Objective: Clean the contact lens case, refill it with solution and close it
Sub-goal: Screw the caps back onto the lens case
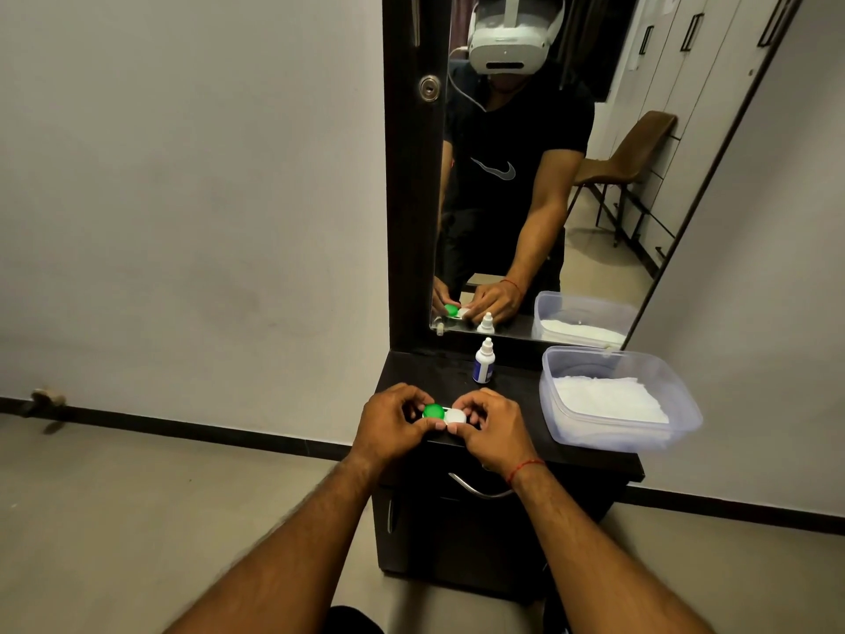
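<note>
The contact lens case [444, 414] has a green cap on its left well and a white cap on its right well. It is held over the front of the dark cabinet top [571, 455]. My left hand [394, 421] pinches the green-capped end, and my right hand [491, 425] pinches the white-capped end. Both caps sit on the case. A small white solution bottle [484, 361] with a blue label stands upright behind the case, its cap on.
A clear plastic tub [617, 398] holding white tissue sits on the right of the cabinet top. A mirror [548, 176] rises behind, reflecting a person and a chair. A drawer handle [475, 489] curves below the top. Grey wall and floor lie to the left.
</note>
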